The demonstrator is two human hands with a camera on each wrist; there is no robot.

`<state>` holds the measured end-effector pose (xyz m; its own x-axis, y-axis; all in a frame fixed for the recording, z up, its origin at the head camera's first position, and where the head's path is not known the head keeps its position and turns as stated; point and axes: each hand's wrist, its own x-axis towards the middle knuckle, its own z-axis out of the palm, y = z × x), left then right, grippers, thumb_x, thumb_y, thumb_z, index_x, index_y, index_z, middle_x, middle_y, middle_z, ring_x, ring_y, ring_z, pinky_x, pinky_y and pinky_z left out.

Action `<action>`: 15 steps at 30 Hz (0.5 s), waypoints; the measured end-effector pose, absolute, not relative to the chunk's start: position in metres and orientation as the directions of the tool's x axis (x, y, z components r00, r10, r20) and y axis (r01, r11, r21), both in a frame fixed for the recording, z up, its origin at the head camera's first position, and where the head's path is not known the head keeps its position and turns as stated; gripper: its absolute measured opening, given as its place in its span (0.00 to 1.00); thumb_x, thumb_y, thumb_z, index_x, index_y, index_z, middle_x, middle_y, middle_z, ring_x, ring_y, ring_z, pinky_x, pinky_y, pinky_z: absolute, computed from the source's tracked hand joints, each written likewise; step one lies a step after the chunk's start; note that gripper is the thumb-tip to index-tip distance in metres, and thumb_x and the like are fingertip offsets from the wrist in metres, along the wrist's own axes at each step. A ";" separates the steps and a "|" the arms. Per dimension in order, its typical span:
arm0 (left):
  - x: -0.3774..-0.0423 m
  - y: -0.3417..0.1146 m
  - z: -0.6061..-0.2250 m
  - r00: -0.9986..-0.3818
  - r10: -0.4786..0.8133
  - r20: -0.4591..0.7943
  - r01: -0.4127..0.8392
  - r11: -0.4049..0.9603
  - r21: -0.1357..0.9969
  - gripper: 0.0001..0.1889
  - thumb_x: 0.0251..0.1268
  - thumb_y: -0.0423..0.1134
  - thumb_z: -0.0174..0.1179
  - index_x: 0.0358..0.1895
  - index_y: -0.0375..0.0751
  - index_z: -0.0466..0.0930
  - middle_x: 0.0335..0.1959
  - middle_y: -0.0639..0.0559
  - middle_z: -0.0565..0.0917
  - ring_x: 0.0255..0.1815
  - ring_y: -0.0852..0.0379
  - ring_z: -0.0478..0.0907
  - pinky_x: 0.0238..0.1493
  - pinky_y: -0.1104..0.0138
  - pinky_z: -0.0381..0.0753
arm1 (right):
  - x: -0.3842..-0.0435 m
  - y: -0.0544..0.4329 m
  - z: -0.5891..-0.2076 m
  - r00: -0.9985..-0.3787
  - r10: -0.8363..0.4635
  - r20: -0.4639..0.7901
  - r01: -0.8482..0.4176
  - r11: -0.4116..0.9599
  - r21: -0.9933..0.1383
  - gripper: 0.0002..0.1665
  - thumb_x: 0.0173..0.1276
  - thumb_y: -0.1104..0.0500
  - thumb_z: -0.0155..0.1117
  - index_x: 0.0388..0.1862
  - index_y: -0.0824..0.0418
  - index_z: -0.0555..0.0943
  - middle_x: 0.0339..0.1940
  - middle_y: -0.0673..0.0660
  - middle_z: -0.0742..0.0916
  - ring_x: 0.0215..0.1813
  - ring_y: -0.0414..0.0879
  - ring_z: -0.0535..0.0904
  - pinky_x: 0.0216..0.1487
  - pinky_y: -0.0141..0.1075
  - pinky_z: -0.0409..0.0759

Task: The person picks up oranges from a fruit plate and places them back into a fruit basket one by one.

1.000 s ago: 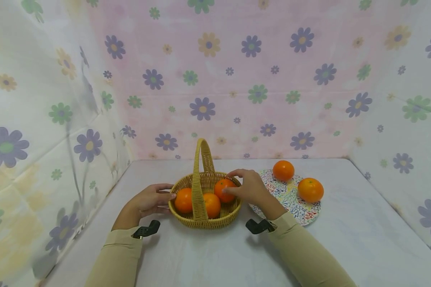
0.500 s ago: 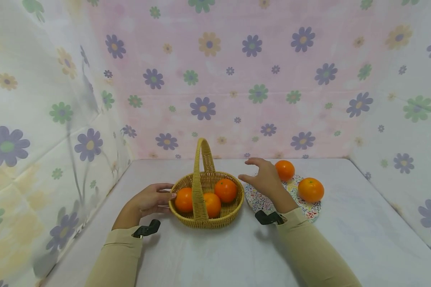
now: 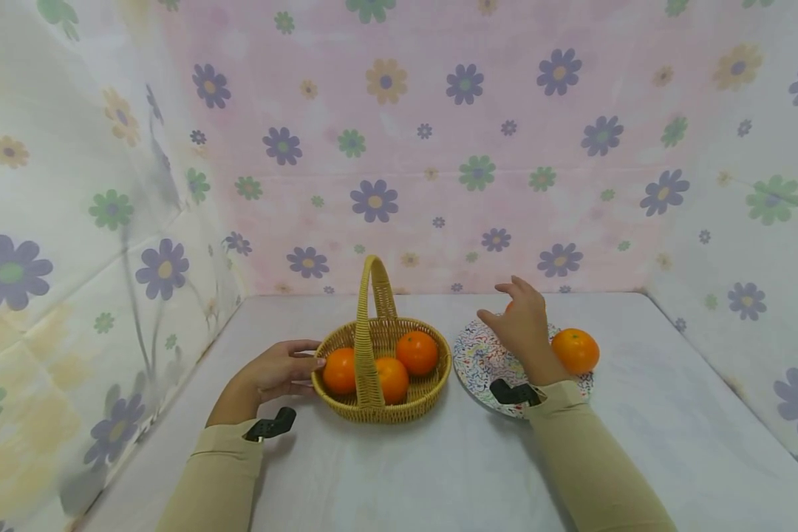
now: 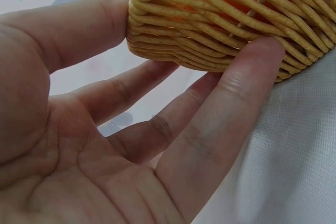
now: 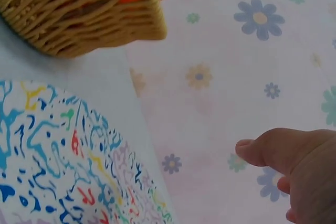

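Touching basket [image 3: 380, 414] of 3 oranges [image 3: 417, 353] with straight fingers [image 4: 215, 129] of left hand [image 3: 281, 372]; poising spread-fingered right hand [image 3: 527, 324] above plate [image 3: 476, 363].

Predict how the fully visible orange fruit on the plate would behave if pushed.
The fruit looks round, so it would probably roll. Its smooth, glossy skin may be slippery. The plate looks nearly flat, so rolling off seems possible.

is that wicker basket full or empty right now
Partly filled: in the head view, three orange fruits lie inside the basket, with room left beside them.
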<state>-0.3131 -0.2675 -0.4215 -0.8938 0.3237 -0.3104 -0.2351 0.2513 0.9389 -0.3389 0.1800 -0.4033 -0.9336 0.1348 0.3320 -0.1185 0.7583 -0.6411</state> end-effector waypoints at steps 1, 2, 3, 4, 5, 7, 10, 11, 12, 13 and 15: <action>-0.313 -0.268 -0.422 -0.893 0.329 -0.308 -0.230 0.255 0.939 0.38 0.72 0.43 0.66 0.77 0.33 0.60 0.60 0.39 0.82 0.51 0.49 0.87 0.55 0.50 0.88 | -0.339 0.181 -0.405 -0.935 0.146 0.322 -0.102 0.760 -0.641 0.39 0.66 0.47 0.74 0.72 0.60 0.74 0.83 0.64 0.64 0.82 0.68 0.55 0.77 0.68 0.60; -0.313 -0.267 -0.422 -0.894 0.322 -0.311 -0.236 0.252 0.939 0.38 0.71 0.43 0.67 0.77 0.33 0.61 0.60 0.40 0.82 0.51 0.49 0.87 0.54 0.50 0.88 | -0.340 0.182 -0.407 -0.937 0.158 0.312 -0.085 0.764 -0.640 0.41 0.65 0.48 0.75 0.73 0.60 0.73 0.84 0.64 0.62 0.82 0.68 0.54 0.77 0.68 0.60; -0.313 -0.267 -0.422 -0.896 0.315 -0.314 -0.241 0.248 0.938 0.37 0.71 0.43 0.67 0.77 0.34 0.62 0.59 0.40 0.82 0.50 0.48 0.87 0.54 0.50 0.88 | -0.341 0.183 -0.409 -0.939 0.168 0.301 -0.067 0.766 -0.639 0.42 0.65 0.48 0.75 0.74 0.60 0.71 0.84 0.65 0.61 0.82 0.68 0.52 0.77 0.68 0.60; -0.313 -0.267 -0.422 -0.897 0.311 -0.315 -0.244 0.248 0.938 0.37 0.71 0.43 0.68 0.77 0.34 0.62 0.59 0.40 0.82 0.50 0.48 0.87 0.54 0.50 0.88 | -0.341 0.185 -0.411 -0.940 0.177 0.291 -0.054 0.767 -0.639 0.44 0.65 0.48 0.75 0.75 0.60 0.70 0.85 0.66 0.60 0.83 0.68 0.51 0.77 0.69 0.60; -0.313 -0.267 -0.422 -0.897 0.310 -0.315 -0.243 0.249 0.938 0.37 0.71 0.43 0.68 0.76 0.34 0.63 0.59 0.40 0.82 0.50 0.48 0.87 0.54 0.50 0.88 | -0.342 0.186 -0.413 -0.941 0.183 0.283 -0.043 0.769 -0.638 0.45 0.64 0.48 0.75 0.76 0.61 0.69 0.85 0.66 0.59 0.83 0.68 0.50 0.77 0.69 0.60; -0.314 -0.268 -0.422 -0.899 0.307 -0.313 -0.239 0.256 0.937 0.36 0.71 0.43 0.68 0.76 0.34 0.63 0.59 0.40 0.82 0.50 0.48 0.87 0.54 0.50 0.89 | -0.344 0.189 -0.417 -0.944 0.192 0.267 -0.025 0.769 -0.639 0.48 0.64 0.49 0.76 0.78 0.61 0.66 0.85 0.67 0.57 0.84 0.69 0.48 0.77 0.70 0.59; -0.314 -0.268 -0.422 -0.899 0.309 -0.311 -0.235 0.259 0.937 0.36 0.71 0.43 0.67 0.76 0.35 0.64 0.59 0.40 0.82 0.50 0.48 0.87 0.54 0.50 0.89 | -0.347 0.193 -0.422 -0.948 0.196 0.250 -0.012 0.764 -0.645 0.50 0.63 0.50 0.76 0.80 0.60 0.64 0.85 0.67 0.56 0.84 0.70 0.47 0.76 0.70 0.60; -0.313 -0.267 -0.422 -0.898 0.311 -0.310 -0.234 0.260 0.937 0.35 0.71 0.43 0.67 0.76 0.35 0.64 0.59 0.40 0.82 0.50 0.48 0.87 0.54 0.50 0.89 | -0.348 0.194 -0.423 -0.950 0.195 0.245 -0.010 0.764 -0.646 0.51 0.64 0.51 0.76 0.81 0.60 0.63 0.85 0.68 0.56 0.84 0.70 0.47 0.76 0.71 0.60; -0.313 -0.267 -0.422 -0.898 0.310 -0.311 -0.234 0.260 0.937 0.35 0.71 0.43 0.67 0.75 0.35 0.64 0.59 0.40 0.82 0.50 0.48 0.87 0.54 0.50 0.89 | -0.349 0.195 -0.424 -0.951 0.196 0.239 -0.006 0.761 -0.648 0.51 0.64 0.51 0.76 0.81 0.60 0.63 0.85 0.68 0.56 0.83 0.71 0.47 0.75 0.71 0.59; -0.313 -0.267 -0.422 -0.898 0.316 -0.307 -0.228 0.263 0.937 0.36 0.71 0.43 0.67 0.76 0.34 0.64 0.59 0.39 0.82 0.51 0.48 0.87 0.54 0.50 0.88 | -0.349 0.196 -0.424 -0.952 0.198 0.233 -0.001 0.760 -0.649 0.51 0.64 0.52 0.76 0.82 0.60 0.62 0.85 0.69 0.56 0.83 0.72 0.47 0.76 0.72 0.58; -0.313 -0.267 -0.421 -0.896 0.319 -0.308 -0.229 0.261 0.938 0.36 0.71 0.43 0.67 0.76 0.34 0.64 0.60 0.39 0.82 0.51 0.48 0.87 0.54 0.50 0.88 | -0.349 0.197 -0.425 -0.954 0.205 0.217 0.016 0.760 -0.650 0.52 0.64 0.52 0.76 0.82 0.60 0.61 0.85 0.70 0.56 0.82 0.74 0.47 0.76 0.73 0.56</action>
<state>-0.3130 -0.2670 -0.4211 -0.8962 0.3194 -0.3080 -0.2292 0.2612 0.9377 -0.3492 0.1970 -0.4255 -0.9544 0.2052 0.2168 0.0158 0.7600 -0.6497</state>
